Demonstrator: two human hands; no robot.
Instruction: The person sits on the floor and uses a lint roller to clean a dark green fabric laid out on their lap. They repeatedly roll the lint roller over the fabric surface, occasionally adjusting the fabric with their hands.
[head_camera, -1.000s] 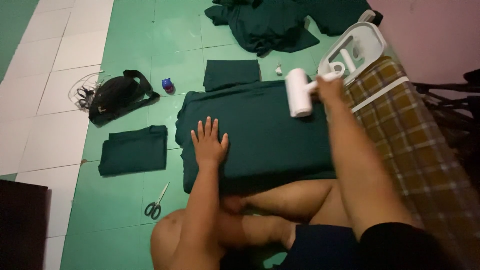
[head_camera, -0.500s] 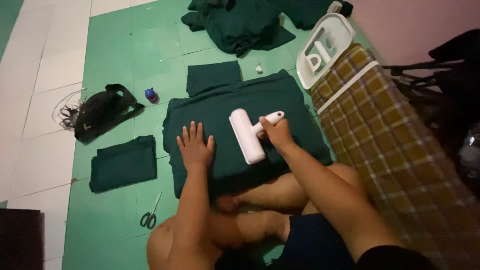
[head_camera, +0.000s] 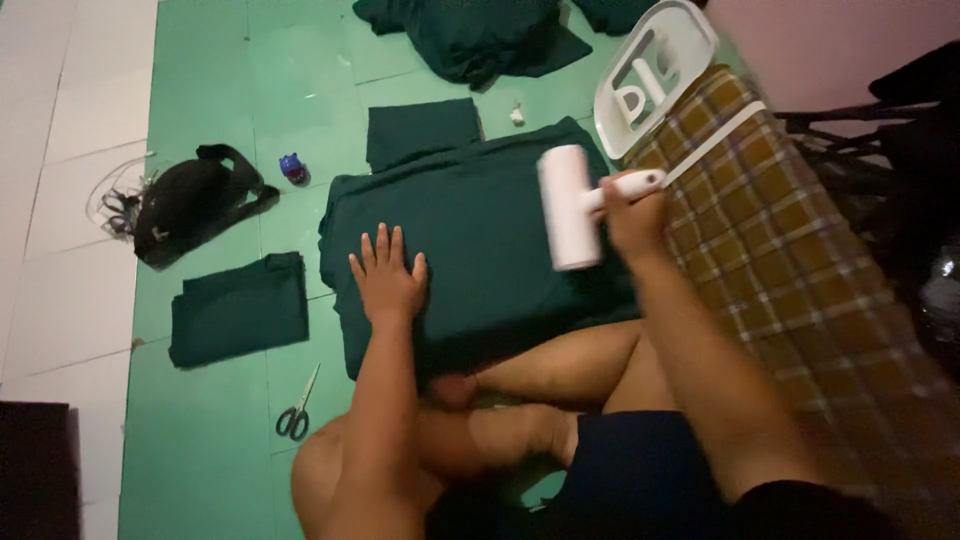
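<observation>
Dim, even indoor light; source not seen. Soft shadow is cast beneath the left hand (head_camera: 388, 283). Motion blur is noted on the white lint roller (head_camera: 568, 208) and right hand (head_camera: 632, 215). Corners are darkened, detail grainy throughout
</observation>
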